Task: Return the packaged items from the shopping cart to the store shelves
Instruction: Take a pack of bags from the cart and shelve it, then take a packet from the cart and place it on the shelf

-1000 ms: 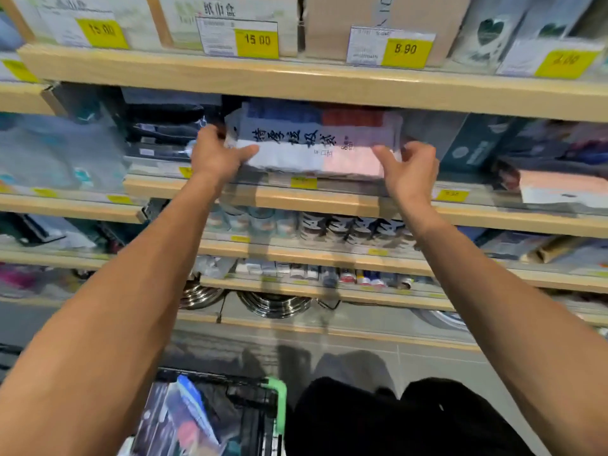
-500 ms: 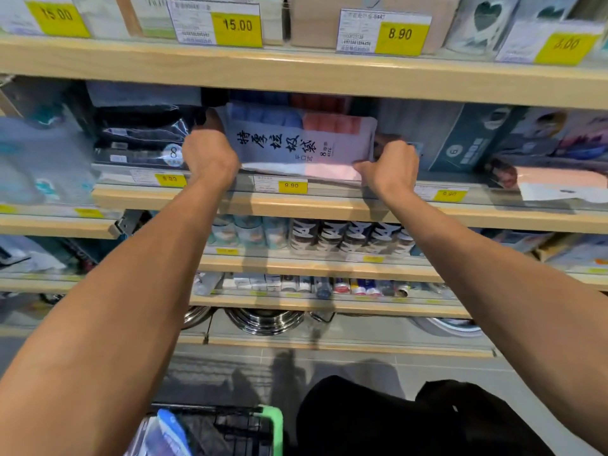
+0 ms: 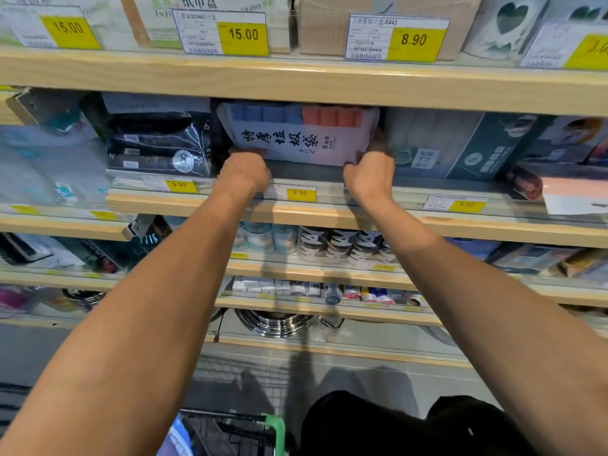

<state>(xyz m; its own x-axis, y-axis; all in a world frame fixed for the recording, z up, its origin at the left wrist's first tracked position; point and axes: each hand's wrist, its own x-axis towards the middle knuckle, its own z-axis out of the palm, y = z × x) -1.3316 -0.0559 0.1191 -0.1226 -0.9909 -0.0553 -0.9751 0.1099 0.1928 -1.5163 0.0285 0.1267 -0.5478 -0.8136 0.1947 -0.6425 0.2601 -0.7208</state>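
A flat white packet (image 3: 297, 134) with black Chinese script and blue and orange rolls showing at its top leans back in a gap on the second wooden shelf (image 3: 329, 215). My left hand (image 3: 245, 172) grips its lower left corner, fingers curled under the edge. Its lower right corner is held by my right hand (image 3: 370, 174), whose fingertips are hidden behind the packet. The shopping cart (image 3: 230, 432), black wire with a green handle, shows at the bottom with a blue-wrapped item inside.
A black packet (image 3: 158, 143) stands left of the gap, a grey and teal box (image 3: 460, 149) right of it. Yellow price tags line the shelf lips. The shelf above (image 3: 296, 77) overhangs closely. Lower shelves hold cups, small tubes and steel pots.
The packet has gone deeper into the shelf gap and now leans back. Both hands have dropped from its sides to its lower corners.
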